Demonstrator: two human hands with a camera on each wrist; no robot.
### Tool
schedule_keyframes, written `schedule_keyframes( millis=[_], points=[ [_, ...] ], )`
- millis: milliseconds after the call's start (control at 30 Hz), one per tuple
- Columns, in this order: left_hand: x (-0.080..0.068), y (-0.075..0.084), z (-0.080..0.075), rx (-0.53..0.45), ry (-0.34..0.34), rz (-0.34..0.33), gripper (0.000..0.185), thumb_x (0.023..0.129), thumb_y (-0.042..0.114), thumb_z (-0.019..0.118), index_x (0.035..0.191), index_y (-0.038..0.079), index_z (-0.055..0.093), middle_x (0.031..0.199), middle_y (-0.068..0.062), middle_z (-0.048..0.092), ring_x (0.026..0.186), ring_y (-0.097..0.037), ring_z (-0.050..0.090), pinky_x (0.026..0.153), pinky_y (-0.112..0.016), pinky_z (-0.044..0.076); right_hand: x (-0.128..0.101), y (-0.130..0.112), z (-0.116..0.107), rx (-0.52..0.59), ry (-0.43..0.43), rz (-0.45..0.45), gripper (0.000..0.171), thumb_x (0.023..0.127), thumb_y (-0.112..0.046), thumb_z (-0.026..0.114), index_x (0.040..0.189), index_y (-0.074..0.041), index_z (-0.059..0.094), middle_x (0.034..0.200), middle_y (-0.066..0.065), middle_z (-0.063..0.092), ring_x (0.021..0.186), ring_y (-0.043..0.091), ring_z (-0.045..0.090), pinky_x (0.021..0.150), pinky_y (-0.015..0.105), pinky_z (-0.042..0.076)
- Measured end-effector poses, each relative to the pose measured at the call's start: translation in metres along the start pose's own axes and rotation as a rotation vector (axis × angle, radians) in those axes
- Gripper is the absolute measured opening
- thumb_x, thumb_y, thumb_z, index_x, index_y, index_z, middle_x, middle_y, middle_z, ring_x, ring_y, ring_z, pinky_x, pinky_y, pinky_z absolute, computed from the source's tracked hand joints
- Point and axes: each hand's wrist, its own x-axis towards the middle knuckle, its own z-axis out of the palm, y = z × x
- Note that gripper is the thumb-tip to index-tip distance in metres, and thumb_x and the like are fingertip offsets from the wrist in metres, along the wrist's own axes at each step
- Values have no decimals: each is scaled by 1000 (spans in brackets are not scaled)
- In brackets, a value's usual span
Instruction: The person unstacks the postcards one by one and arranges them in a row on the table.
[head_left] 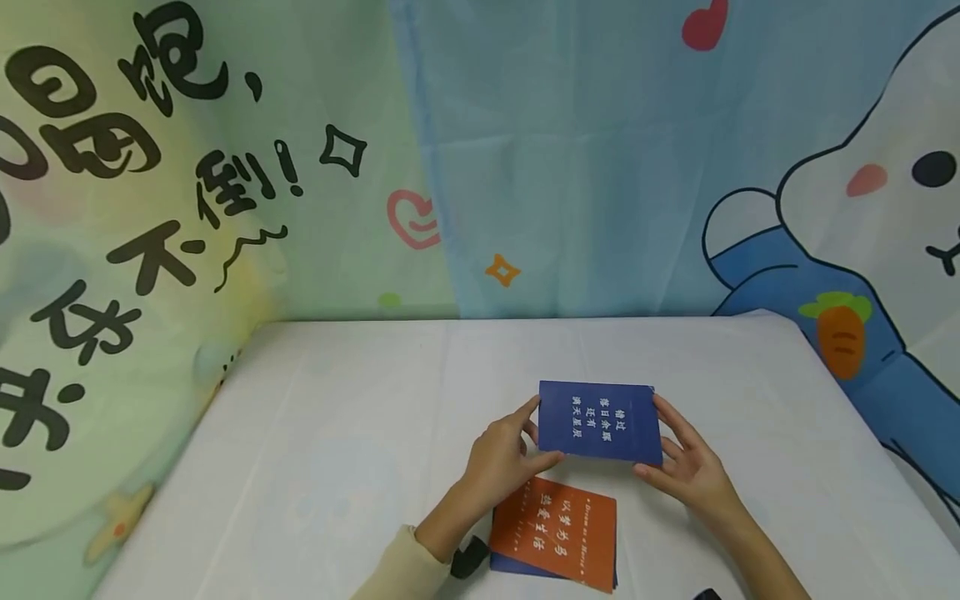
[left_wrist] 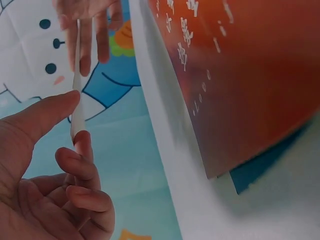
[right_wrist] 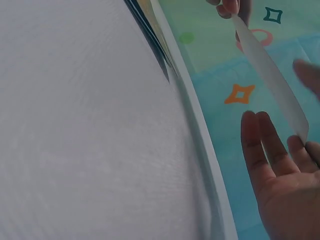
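Both hands hold a blue booklet [head_left: 600,422] by its short edges, lifted just above the surface [head_left: 337,433] and facing up toward the head camera. On the left hand [head_left: 504,461] the grip is a pinch: the thumb lies along the booklet's near left corner and the fingers curl behind the left edge. From the left wrist view the booklet shows edge-on as a thin pale strip [left_wrist: 76,107], with the thumb on one side and curled fingertips [left_wrist: 82,145] on the other. The right hand [head_left: 686,467] takes the right edge, thumb at the near corner, fingers reaching up along the edge; in the right wrist view its fingers [right_wrist: 260,145] are fairly straight beside the booklet's pale edge [right_wrist: 272,80]. Both forearms come up from the bottom of the head view and meet at the booklet; the left one wears a cream sleeve [head_left: 401,571]. Just below the booklet, an orange booklet [head_left: 558,529] lies flat on the white surface, on top of another blue one whose edge peeks out beneath. A cartoon backdrop [head_left: 525,150] hangs behind.
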Motion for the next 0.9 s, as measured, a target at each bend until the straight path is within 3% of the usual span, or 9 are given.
schedule_keyframes(
  millis=[167,300,433,567,733,833,900],
  points=[
    [7,2,5,-13,0,-5,75,80,28,81,143,4,47,80,8,58,60,0,44,47,-17,34,1,0,-1,-172,79,11,89,86,9,67,157,-12,18,156,31,13,113,-12,51,84,14,49],
    [11,4,8,-33,-11,-15,74,80,26,81,143,4,47,80,7,58,58,0,44,47,-17,33,0,1,-6,-240,87,12,89,86,7,67,157,-12,17,156,30,15,116,-15,48,87,13,47],
    [16,5,12,-40,-20,-14,74,81,26,81,143,4,47,80,8,58,58,1,45,47,-17,33,-2,2,-11,-296,107,13,86,87,4,68,157,-14,20,158,22,22,116,-15,48,87,12,46],
    [20,6,14,-30,-13,-7,74,82,27,80,143,4,47,81,7,59,59,0,45,47,-17,34,-3,2,-14,-286,143,23,76,89,0,68,154,-8,27,154,3,36,112,-11,54,84,14,48],
    [25,9,16,-19,-20,-5,73,81,26,80,143,3,47,81,4,61,58,-1,45,46,-17,33,-3,1,-17,-289,218,47,69,89,-2,68,150,-3,35,127,-18,57,104,-9,59,81,14,50],
    [30,12,18,-10,-22,-8,73,81,26,81,142,3,48,81,4,61,57,-1,45,46,-17,33,-2,-1,-18,-381,291,95,65,90,-12,71,148,-5,41,107,-24,59,97,-11,58,78,11,50],
    [35,14,20,-3,-22,-9,73,81,27,81,142,4,48,81,5,61,58,0,45,47,-17,34,-1,-1,-20,-433,336,130,64,90,-20,71,147,-7,43,103,-26,59,96,-12,56,77,9,48]
  ],
)
